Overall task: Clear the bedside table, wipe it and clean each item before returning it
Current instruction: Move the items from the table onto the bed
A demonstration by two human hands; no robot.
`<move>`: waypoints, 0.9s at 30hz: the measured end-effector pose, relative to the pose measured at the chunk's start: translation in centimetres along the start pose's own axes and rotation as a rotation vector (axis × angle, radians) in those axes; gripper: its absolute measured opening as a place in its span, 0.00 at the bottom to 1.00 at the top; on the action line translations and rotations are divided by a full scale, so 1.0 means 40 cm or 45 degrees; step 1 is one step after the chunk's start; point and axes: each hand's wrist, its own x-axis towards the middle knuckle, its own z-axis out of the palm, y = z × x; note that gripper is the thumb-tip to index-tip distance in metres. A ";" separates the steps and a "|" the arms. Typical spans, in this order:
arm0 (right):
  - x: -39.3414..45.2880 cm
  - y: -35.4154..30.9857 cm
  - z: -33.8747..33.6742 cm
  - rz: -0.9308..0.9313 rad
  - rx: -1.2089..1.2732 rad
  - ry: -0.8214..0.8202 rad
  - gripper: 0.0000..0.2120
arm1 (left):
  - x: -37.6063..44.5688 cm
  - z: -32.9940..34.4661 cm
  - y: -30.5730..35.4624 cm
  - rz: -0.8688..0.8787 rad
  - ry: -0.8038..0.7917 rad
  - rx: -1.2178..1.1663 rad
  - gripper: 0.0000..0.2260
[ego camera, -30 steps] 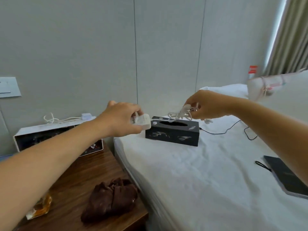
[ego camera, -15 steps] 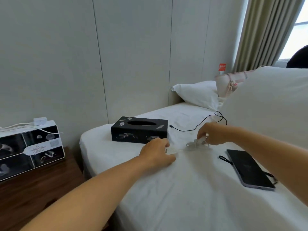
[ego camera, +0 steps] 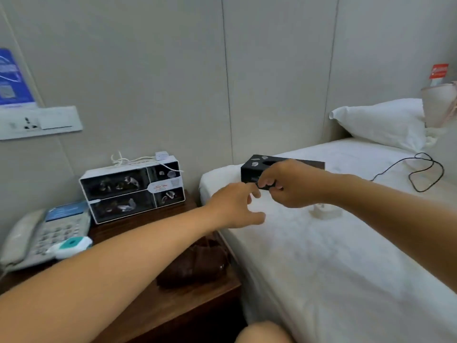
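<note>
Over the near corner of the bed (ego camera: 321, 268), head view: two bare hands meet above the white sheet, just in front of one black tissue box (ego camera: 252, 167) that sits at the mattress corner by the wall. Left hand (ego camera: 235, 206): fingers loosely spread, thumb out, holding nothing, fingertips almost touching the other hand. Right hand (ego camera: 291, 184): fingers curled, apparently pinching something small and dark; what it is cannot be told. One white charger plug (ego camera: 324, 211) lies on the sheet just under the right wrist, partly hidden. One black cable (ego camera: 420, 174) loops on the sheet near one white pillow (ego camera: 380, 122). Bedside table (ego camera: 160, 303), dark wood, butts against the bed edge; its front right corner is bare. On it, counted: one white-framed display box (ego camera: 131, 191) at the back, with one white cable and adapter (ego camera: 160, 155) on top; one grey telephone (ego camera: 37, 238) at the left edge; one white and teal item (ego camera: 71, 246) just beside the phone; one brown cloth (ego camera: 193, 263), bunched, near the bed-side edge, partly behind the left forearm. One wall socket plate (ego camera: 39, 122) above the table.
</note>
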 end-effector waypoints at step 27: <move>0.446 -0.740 0.406 -0.362 0.296 -0.386 0.16 | -0.609 -0.336 -0.708 -0.514 -0.068 0.443 0.35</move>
